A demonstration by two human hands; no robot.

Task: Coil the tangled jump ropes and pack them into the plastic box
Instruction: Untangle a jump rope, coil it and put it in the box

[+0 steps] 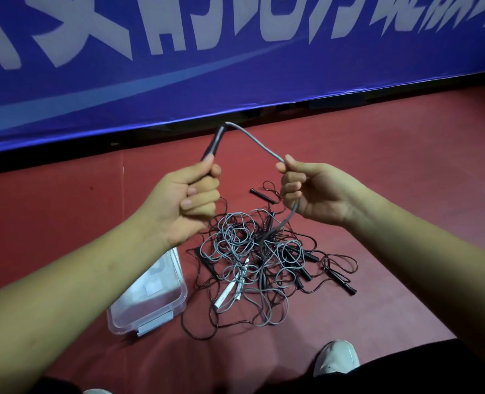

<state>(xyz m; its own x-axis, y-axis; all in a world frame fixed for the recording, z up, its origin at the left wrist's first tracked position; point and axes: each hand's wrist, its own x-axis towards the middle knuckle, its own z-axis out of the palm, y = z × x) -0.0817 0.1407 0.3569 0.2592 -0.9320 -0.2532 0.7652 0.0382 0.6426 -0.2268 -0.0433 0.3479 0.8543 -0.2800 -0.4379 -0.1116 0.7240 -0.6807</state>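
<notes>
Left hand [188, 199] grips handle [213, 143]; right hand [311, 191] pinches rope [259, 145].

1. Dim, even indoor light, soft shadows on the red floor [392, 172]
2. The jump ropes [252, 251] at centre are sharpest
3. Lettering on the blue banner [235, 89] is smeared and bowed by wide-angle distortion

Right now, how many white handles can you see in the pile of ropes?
2. One white handle lies at the near-left edge of the pile, beside the box; the other handle sits just behind it. The pile may hide more.
</notes>
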